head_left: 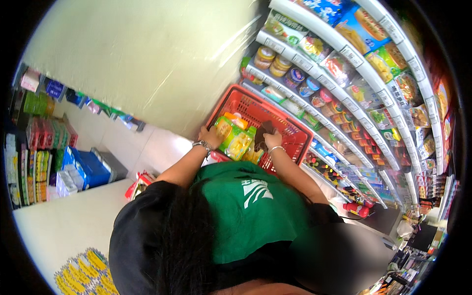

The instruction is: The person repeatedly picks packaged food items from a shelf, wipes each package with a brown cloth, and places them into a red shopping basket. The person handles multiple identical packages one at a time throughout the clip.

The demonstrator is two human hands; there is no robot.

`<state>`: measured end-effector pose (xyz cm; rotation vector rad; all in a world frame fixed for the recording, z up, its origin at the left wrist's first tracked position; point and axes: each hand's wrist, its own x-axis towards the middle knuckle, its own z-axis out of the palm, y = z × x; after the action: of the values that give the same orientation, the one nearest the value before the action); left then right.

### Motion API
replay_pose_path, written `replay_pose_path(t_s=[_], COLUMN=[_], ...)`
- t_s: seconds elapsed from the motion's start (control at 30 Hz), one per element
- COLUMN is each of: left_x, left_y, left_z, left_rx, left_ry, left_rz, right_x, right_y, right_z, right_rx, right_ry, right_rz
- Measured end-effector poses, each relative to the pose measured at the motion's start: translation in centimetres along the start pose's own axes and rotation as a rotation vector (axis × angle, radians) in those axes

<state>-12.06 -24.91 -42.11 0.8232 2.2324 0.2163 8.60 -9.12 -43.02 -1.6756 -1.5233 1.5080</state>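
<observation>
A red plastic shopping basket (287, 123) is in front of my body, tilted in the view. My left hand (212, 137), with bracelets at the wrist, is at the basket's left side, against a green and yellow snack bag (236, 142). Whether it grips the bag or the rim is hidden. Inside the basket, my right hand (273, 140) pinches a dark brown cloth (263, 132), beside that bag. An orange and yellow package (236, 120) lies behind the green bag, and another yellow one (253, 155) is partly covered nearer my green apron (250, 206).
Curved-looking shelves (324, 79) with bagged snacks, jars and cups rise close on the right. A pale wall panel (147, 62) stands ahead to the left. Lower right is a red fire extinguisher (357, 210). Blue boxes (86, 167) and stocked shelves are at left.
</observation>
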Motion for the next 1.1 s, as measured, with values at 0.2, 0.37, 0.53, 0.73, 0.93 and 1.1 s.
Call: replay_pose_path(t_s=[0.2,0.37,0.53,0.73,0.93,1.1], left_x=[4.6,-1.0,-9.6,-16.1,-17.3,-12.4], left_y=[4.0,17.0,28.9,40.8,52.4,61.9], left_z=[-3.0,-12.1,-20.7,-27.2,-32.9,-36.2], left_rx=[-0.215,-0.687,-0.836,-0.673,-0.214,0.510], left_ry=[0.013,-0.078,-0.125,0.089,0.759,0.628], left_rz=[0.509,0.812,1.184,1.534,1.474,0.905], right_x=[0.0,-5.2,-8.4,-11.5,-12.4,-11.9], right_y=[-6.0,-17.5,-24.7,-31.4,-35.7,-37.4], right_z=[-2.1,-8.3,-15.5,-23.2,-28.8,-31.3], right_rx=[0.525,0.895,0.966,1.154,1.082,1.111], right_ry=[-0.081,-0.243,-0.274,-0.459,-0.377,-0.364], right_rz=[-0.011,-0.071,-0.392,-0.546,-0.658,-0.623])
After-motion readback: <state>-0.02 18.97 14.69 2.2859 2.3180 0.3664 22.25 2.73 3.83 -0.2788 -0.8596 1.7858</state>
